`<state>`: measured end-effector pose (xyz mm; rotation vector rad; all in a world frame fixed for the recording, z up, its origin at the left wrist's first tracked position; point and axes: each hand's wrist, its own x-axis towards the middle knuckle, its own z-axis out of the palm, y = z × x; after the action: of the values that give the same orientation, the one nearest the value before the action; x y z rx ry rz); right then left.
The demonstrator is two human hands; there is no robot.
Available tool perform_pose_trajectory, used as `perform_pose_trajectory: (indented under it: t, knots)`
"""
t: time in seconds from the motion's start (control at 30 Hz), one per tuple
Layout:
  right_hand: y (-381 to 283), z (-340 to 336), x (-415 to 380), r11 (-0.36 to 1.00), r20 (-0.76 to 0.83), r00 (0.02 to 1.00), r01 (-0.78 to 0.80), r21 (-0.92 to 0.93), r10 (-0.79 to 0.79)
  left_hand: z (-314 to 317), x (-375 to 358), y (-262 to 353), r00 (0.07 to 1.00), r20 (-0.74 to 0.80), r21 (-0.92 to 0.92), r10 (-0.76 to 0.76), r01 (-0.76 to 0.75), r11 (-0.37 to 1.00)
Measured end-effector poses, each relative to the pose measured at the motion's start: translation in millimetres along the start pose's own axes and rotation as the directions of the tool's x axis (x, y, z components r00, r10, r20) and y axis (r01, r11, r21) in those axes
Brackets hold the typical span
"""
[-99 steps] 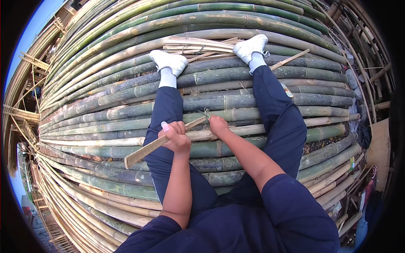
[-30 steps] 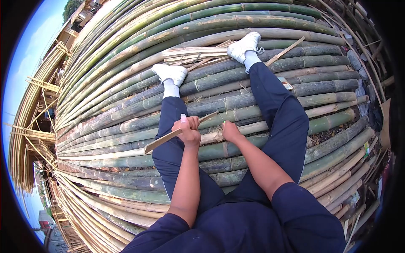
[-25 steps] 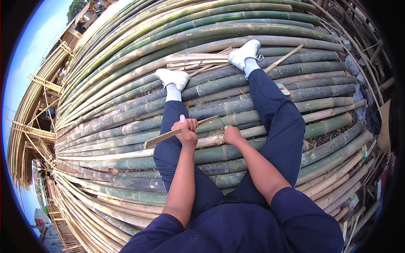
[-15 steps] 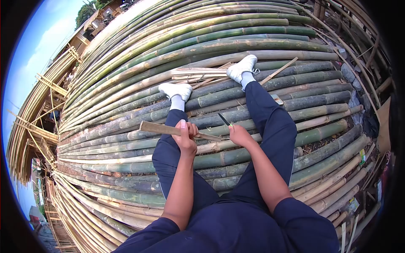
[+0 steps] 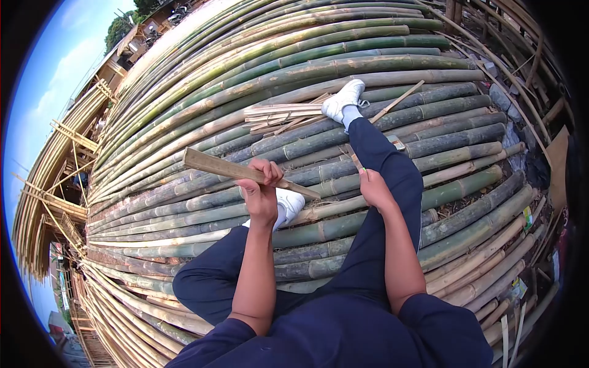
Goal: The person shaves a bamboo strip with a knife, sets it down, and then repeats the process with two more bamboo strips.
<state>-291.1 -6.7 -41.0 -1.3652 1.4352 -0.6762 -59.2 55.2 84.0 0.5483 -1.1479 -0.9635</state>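
My left hand (image 5: 261, 193) is closed around a split bamboo strip (image 5: 215, 165). Its broad end points up and to the left, and its narrow end slopes down to the right between my hands. In my right hand (image 5: 375, 189) is a knife (image 5: 354, 158), its blade pointing up and away from me, apart from the strip. My fist hides most of the knife's handle. Below the strip, my left shoe (image 5: 291, 205) shows beside my left wrist, with that knee bent outward. My right leg stretches forward to the other white shoe (image 5: 343, 101).
Long bamboo poles (image 5: 343, 168) lie side by side under me. A bundle of split strips (image 5: 282, 113) rests by my right shoe, with a loose strip (image 5: 397, 101) to its right. A small object (image 5: 396, 143) lies beside my right leg. Bamboo racks (image 5: 67, 138) stand at left.
My left leg has folded in, bringing its shoe back beneath the strip. The strip has risen and tilted more. The knife has moved right, away from the strip.
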Motion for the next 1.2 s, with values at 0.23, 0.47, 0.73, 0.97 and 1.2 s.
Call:
perform_pose_trajectory:
  t: [0.23,0.47,0.73,0.97,1.2]
  knots:
    - [-30.7,8.8,-14.4,0.997,0.075,0.996,-0.056,0.052,0.052,-31.8,-23.7,18.3,0.986,-0.041,0.302,0.162,-0.142,0.943]
    - [-73.3,-4.3,-58.5,0.999,0.039,0.998,0.046,-0.008,-0.046,-51.1,-41.9,59.8,0.946,-0.211,0.138,0.244,-0.218,0.966]
    - [-156.3,-42.8,-155.7,0.978,-0.047,0.982,0.188,0.089,-0.185,-74.7,-48.2,85.3,0.932,-0.179,0.079,0.314,-0.305,0.949]
    - [-228.3,-64.3,-212.6,0.946,-0.116,0.941,0.309,-0.096,-0.319,-117.5,-65.9,81.1,0.923,-0.241,0.066,0.301,-0.294,0.954]
    - [-293.9,-66.7,-188.2,0.767,0.012,0.884,0.413,-0.491,-0.468,-125.0,-77.2,72.1,0.948,-0.205,0.059,0.242,-0.235,0.970]
